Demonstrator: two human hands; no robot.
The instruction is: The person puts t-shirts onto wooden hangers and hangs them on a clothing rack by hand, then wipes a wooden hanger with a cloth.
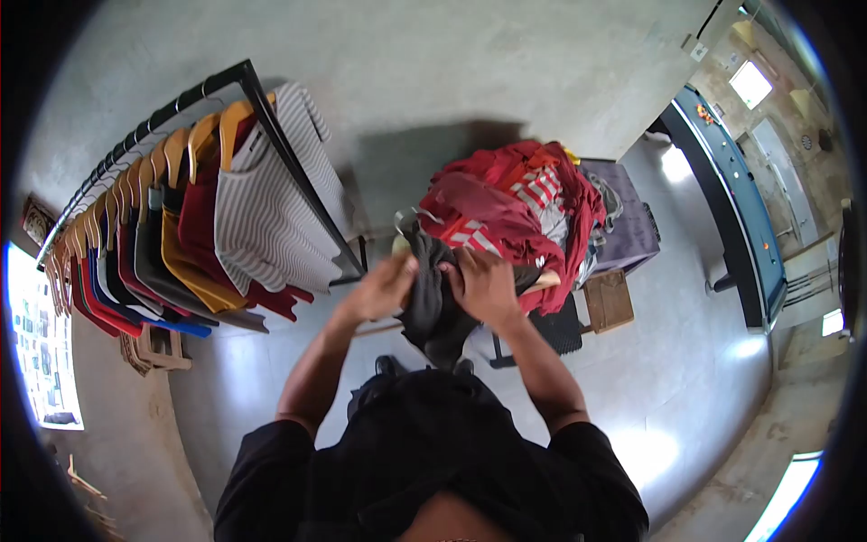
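A dark grey garment [432, 298] hangs bunched between my two hands in front of my body. My left hand [386, 285] is closed at its left edge, beside the light wooden part of a hanger [400, 244] whose metal hook sticks up above the cloth. The fingers of my right hand [485, 284] are closed on the garment's upper right side. A pale wooden end [545, 281] shows just right of that hand; whether it belongs to the same hanger I cannot tell. Behind is a heap of red, maroon and striped clothes [515, 194].
To the left, a black rack [248, 77] carries several shirts on wooden hangers, with a striped shirt [262, 208] nearest. The heap lies by a purple-grey covered surface [623, 203]. A wooden box [608, 301] stands below it. Far right is a pool table [736, 199].
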